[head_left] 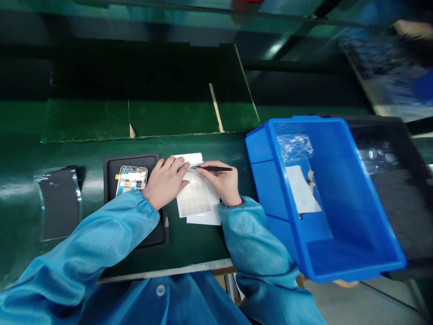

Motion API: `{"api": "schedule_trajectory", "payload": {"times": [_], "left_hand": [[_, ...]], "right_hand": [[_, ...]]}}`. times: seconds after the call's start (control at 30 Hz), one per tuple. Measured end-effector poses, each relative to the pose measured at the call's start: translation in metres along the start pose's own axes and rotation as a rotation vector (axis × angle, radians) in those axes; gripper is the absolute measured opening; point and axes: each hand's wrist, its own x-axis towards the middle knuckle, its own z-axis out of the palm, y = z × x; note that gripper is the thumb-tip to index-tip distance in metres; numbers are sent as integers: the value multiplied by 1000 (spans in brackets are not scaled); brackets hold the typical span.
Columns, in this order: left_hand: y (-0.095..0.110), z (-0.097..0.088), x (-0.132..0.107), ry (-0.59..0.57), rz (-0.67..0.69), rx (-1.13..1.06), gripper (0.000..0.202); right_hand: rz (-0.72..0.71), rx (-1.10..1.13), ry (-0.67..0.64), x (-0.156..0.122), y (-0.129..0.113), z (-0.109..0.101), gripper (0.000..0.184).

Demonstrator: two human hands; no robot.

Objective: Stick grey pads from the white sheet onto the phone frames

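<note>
My right hand (221, 183) grips slim black tweezers (216, 169), their tips pointing left at the upper part of a sticker sheet (194, 198). Pale rectangular labels in rows cover that sheet, and white paper (203, 220) lies beneath it. Across the sheet's upper left rests my left hand (167, 180), fingers stretched out and lying on it near the tweezer tips. Beside my left wrist, an opened phone (131, 178) with its circuit board exposed sits on a black tray (113, 164). My left sleeve hides the phone's lower part.
A blue bin (358, 216) at the right holds clear plastic and white paper. Dark film sheet (61, 203) lies on the green table (199, 253) at far left. A raised green board (169, 117) runs along the back. Blurred plastic-covered items (395, 76) stand at upper right.
</note>
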Motion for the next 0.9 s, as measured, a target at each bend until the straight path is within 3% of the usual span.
{"api": "schedule_trajectory", "payload": {"times": [0.3,0.5,0.63,0.7,0.77,0.9], "left_hand": [[-1,2,1,1,-5,-25,46],[-4,-6,-3,21,-13,-148,52],[-15,-37,-31,111,-156,-453,42],[-22,-52,-49,61,-312,-714,28],[-29,-61,-65,-36,-433,-962,28],[-38,-65,-88,-115,-528,-1161,28]], "right_hand": [[49,82,42,0,-1,0,19],[88,182,141,-8,-24,-4,20],[105,241,96,-24,-48,9,22],[117,257,57,-33,-59,21,23],[134,273,34,-41,-69,35,24],[160,353,-11,-52,-82,61,23]]}}
